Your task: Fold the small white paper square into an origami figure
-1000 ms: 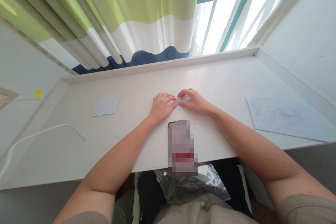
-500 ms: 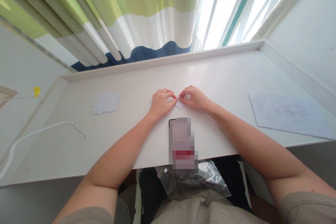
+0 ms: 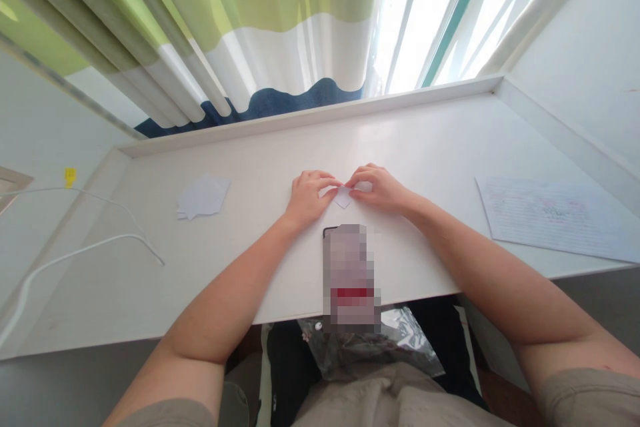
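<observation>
A small piece of white paper (image 3: 343, 198), its near end pointed, lies on the desk between my hands. My left hand (image 3: 310, 197) holds the paper's left side, thumb at the edge and index fingertip at the top. On the right side, my right hand (image 3: 379, 189) has its index fingertip at the top of the paper and its thumb at the edge. The two index fingertips nearly meet there. Nearer to me is a phone (image 3: 327, 233), its screen blurred out by blocks.
A stack of white paper pieces (image 3: 204, 198) lies on the left of the white desk (image 3: 260, 280). Written, lined sheets (image 3: 560, 217) lie on the right. A white cable (image 3: 90, 243) crosses the left side. A clear plastic bag (image 3: 410, 337) rests on my lap.
My right hand has shifted slightly right, its thumb and index finger wider apart. My left index finger has stretched out toward the paper's top. The paper stays in place.
</observation>
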